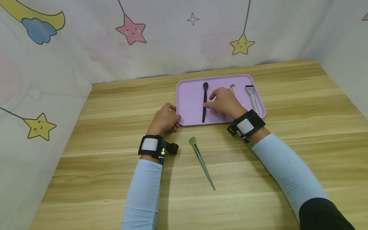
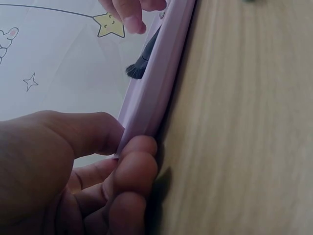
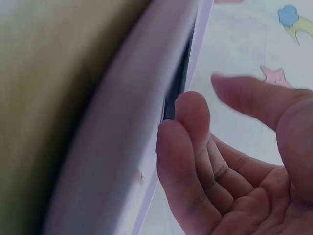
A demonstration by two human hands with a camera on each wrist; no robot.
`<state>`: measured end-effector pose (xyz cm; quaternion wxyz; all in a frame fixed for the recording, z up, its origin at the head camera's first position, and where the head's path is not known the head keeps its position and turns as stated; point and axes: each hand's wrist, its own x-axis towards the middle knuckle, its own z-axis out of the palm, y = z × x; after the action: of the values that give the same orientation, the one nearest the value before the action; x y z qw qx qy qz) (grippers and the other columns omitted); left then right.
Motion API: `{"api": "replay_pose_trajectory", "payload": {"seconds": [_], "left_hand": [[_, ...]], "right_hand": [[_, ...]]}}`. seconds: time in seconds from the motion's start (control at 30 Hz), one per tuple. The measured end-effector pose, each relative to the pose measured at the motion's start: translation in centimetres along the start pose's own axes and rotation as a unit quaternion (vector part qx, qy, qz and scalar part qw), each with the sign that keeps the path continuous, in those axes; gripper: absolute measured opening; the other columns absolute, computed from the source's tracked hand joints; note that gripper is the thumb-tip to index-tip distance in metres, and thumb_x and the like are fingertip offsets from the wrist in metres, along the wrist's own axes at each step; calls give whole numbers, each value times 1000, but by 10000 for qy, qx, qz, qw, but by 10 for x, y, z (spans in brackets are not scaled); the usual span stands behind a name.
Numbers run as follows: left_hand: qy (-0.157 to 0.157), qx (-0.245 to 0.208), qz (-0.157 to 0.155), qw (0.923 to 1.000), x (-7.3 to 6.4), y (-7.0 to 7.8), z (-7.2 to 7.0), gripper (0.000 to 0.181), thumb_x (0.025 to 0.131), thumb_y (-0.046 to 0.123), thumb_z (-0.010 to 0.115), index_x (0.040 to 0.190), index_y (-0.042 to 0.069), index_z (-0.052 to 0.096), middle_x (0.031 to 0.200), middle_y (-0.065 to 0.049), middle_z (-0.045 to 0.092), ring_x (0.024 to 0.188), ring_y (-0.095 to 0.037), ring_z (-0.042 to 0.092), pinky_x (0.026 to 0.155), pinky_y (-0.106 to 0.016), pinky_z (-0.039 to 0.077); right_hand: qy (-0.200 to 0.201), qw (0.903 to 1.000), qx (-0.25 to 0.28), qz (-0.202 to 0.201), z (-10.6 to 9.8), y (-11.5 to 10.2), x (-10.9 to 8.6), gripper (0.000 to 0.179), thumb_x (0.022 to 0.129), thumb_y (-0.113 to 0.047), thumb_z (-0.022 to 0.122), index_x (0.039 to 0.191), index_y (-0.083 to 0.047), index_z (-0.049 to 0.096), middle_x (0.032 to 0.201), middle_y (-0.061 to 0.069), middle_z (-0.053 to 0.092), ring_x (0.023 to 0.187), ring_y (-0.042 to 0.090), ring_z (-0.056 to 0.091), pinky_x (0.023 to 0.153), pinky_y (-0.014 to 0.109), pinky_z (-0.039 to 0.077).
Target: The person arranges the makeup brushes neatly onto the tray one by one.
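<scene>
My left hand [image 1: 164, 119] grips the near left corner of the lilac tray [image 1: 188, 105]; in the left wrist view the thumb lies over the rim and the fingers bend against the outer side. My right hand [image 1: 226, 103] hovers over the tray beside a black makeup brush [image 1: 204, 110]. The right wrist view has its thumb apart from the fingers, with fingertips close to a dark handle [image 3: 182, 73]; contact is unclear. Right of that hand lie a small brown-tipped brush [image 1: 233, 87] and a grey flat brush [image 1: 251, 95], partly hidden by the wrist strap.
On the wooden table [image 1: 115, 134], in front of the tray, a green makeup brush [image 1: 202, 163] lies at a slant between the forearms. A white curtain [image 1: 172, 54] printed with stars hangs behind the table and along its left side.
</scene>
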<state>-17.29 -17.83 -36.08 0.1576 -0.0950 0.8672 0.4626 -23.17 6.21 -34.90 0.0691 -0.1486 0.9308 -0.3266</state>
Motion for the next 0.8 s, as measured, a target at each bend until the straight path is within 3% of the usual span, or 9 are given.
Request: {"api": "replay_pose_trajectory", "payload": {"seconds": [0.17,0.33,0.47,0.57,0.67,0.8], "left_hand": [[6,21,-37,10000,0,-1,1,41,94,14,62,132,10,47,77,-13,70,56,-20,64,53,-30,52],[4,33,-14,10000,1,-1,2,41,94,14,62,132,9,47,77,-13,69,56,-20,64,52,-30,52],[15,46,-28,10000,2,0,1,41,94,14,63,132,9,47,77,-13,70,56,-20,64,52,-30,52],[12,59,-41,10000,2,0,1,41,94,14,63,132,9,47,77,-13,70,56,-20,64,52,-30,52],[1,61,-41,10000,2,0,1,41,94,15,63,132,9,47,78,-14,70,57,-20,65,52,-30,52],[-7,57,-51,10000,2,0,0,42,95,15,63,133,9,47,77,-13,70,56,-21,65,52,-30,52]], "right_hand": [[-367,9988,-286,-160,11,-6,-4,53,86,-27,79,127,4,65,101,17,70,76,24,59,67,36,46],[-477,9983,-331,-57,14,-9,-6,54,87,-16,73,135,5,59,102,18,68,60,17,53,56,31,43],[-549,9979,-330,42,12,-10,-9,53,88,-13,69,136,5,57,120,23,64,51,14,46,51,29,42],[-584,9976,-343,109,10,-9,-11,53,89,-12,67,137,6,56,128,25,60,51,14,50,51,29,44],[-598,9976,-326,147,8,-9,-13,52,89,-12,67,136,7,56,125,25,62,51,14,55,52,29,47],[-463,9984,-311,66,6,-9,-15,50,89,-14,67,134,7,58,97,18,68,51,15,55,51,29,45]]}}
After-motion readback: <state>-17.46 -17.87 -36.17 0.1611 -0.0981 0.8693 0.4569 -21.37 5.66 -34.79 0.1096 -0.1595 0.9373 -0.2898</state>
